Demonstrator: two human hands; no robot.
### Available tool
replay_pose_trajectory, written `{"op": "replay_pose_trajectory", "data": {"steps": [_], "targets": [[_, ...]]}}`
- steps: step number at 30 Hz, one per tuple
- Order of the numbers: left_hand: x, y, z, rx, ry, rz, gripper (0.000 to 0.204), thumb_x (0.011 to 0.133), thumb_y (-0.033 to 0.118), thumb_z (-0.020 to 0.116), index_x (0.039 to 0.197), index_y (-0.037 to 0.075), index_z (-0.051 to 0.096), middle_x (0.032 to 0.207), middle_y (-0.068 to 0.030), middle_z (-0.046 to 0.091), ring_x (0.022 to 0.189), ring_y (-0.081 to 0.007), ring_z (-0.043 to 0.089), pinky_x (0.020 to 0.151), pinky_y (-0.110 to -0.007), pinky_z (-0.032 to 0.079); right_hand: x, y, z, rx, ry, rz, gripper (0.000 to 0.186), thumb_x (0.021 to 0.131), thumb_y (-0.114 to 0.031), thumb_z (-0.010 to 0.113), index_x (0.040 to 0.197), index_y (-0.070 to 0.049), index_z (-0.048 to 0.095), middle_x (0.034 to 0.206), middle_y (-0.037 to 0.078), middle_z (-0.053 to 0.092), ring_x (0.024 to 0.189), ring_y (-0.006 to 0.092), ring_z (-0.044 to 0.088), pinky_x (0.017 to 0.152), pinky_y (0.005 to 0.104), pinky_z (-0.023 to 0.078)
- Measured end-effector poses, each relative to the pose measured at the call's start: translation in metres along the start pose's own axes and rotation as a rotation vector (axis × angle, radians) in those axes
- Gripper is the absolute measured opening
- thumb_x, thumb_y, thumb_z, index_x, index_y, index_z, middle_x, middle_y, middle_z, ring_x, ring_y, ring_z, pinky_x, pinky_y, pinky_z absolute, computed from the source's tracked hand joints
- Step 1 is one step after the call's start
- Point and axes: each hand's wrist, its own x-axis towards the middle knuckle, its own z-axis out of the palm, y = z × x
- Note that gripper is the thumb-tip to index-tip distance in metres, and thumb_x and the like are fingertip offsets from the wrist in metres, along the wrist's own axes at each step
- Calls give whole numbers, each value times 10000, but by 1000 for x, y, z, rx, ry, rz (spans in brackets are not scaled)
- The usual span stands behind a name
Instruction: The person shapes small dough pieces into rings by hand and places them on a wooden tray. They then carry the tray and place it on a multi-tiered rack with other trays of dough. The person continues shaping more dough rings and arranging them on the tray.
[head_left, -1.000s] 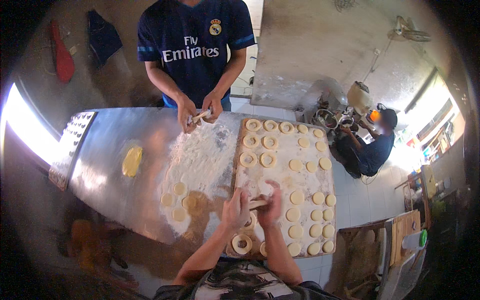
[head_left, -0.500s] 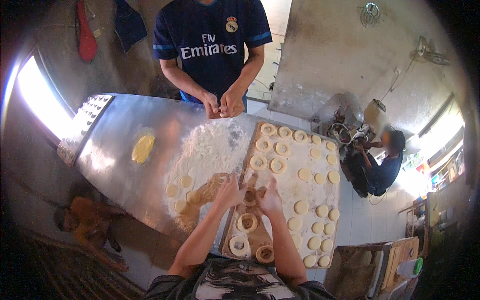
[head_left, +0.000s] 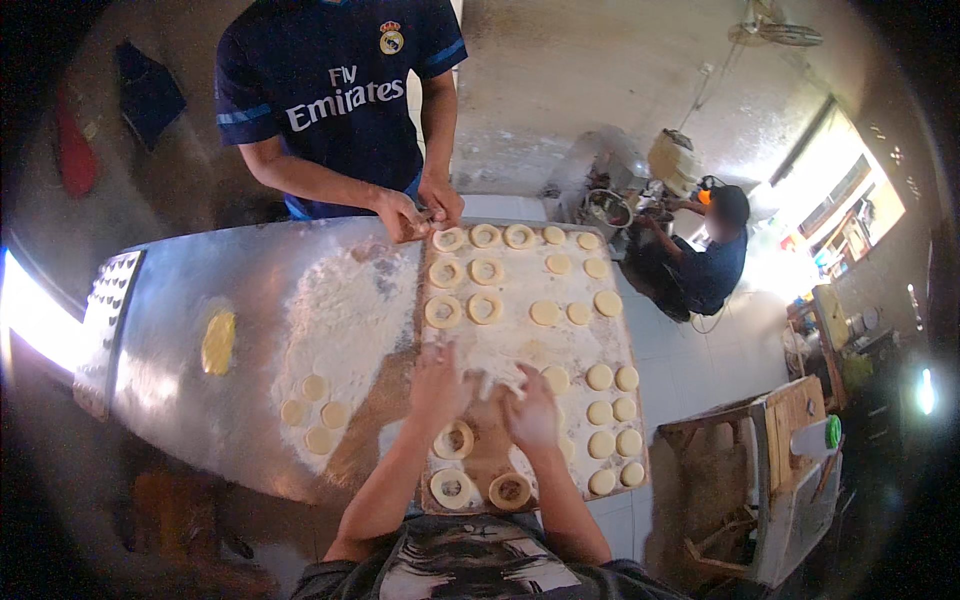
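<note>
Over the floured board [head_left: 520,350] my left hand [head_left: 438,390] reaches forward with its fingers and thumb apart, smeared by motion. Close by to its right is my right hand [head_left: 532,412], slightly blurred, thumb and forefinger spread. No held thing shows in either hand, though part of the board between them is hidden. Nearer to me lie a dough ring [head_left: 453,453], a second dough ring [head_left: 450,503] and a third dough ring [head_left: 510,506]. Several flat dough rounds [head_left: 600,412] sit along the board's right side. More dough rings [head_left: 486,321] stand in rows toward the far left.
Left of the board, the metal table [head_left: 170,320] bears spread flour [head_left: 345,310], several dough rounds [head_left: 315,386] and a yellow slab [head_left: 218,358]. A co-worker [head_left: 340,110] stands across with hands together at the board's far edge. Another person [head_left: 705,250] crouches right. A wooden stand [head_left: 785,440] is lower right.
My view has swung to the right, so the board and table sit further left. A dough ring visible between my hands before no longer shows. My hands have shifted slightly, fingers still apart.
</note>
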Motion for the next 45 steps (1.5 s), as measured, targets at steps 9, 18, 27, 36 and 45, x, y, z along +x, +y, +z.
{"op": "replay_pose_trajectory", "data": {"steps": [9, 18, 27, 36, 45], "targets": [[38, 95, 69, 22, -326, 692, 409, 891, 213, 613, 1263, 54, 548, 1203, -220, 597, 1035, -379, 646, 841, -504, 535, -39, 62, -15, -337, 18, 282, 293, 862, -230, 670, 1021, 3, 587, 917, 236, 651, 844, 441, 628, 762, 521, 500], [-30, -123, -67, -595, 89, 68, 308, 846, -9, 614, 1146, 24, 553, 1109, -218, 605, 1069, -407, 585, 920, -467, 483, 36, -94, 46, 306, -216, -88, 326, 869, -80, 681, 1174, -46, 570, 979, 203, 703, 940, 356, 693, 816, 415, 536], [-55, -214, -94, -277, 482, 23, 258, 869, 33, 623, 1117, 33, 551, 969, -188, 614, 887, -416, 621, 767, -479, 515, 134, -161, 203, -259, -156, -225, 272, 851, -253, 680, 1051, -68, 676, 1027, 169, 657, 978, 375, 621, 851, 466, 502], [-47, -193, -145, -805, 119, -92, 306, 852, 147, 753, 1098, -15, 668, 952, -189, 712, 874, -273, 716, 753, -351, 548, 80, -192, 133, 696, -459, -40, 200, 873, -66, 714, 1015, -6, 588, 835, 46, 668, 737, 114, 615, 677, 279, 499], [-54, -174, -164, -509, 441, 118, 380, 798, -30, 666, 1136, 12, 496, 934, -164, 542, 878, -380, 569, 785, -441, 491, 66, -230, 152, 973, -258, -63, 518, 877, -144, 635, 1359, -76, 457, 1010, 84, 624, 973, 229, 620, 824, 370, 508]]}}
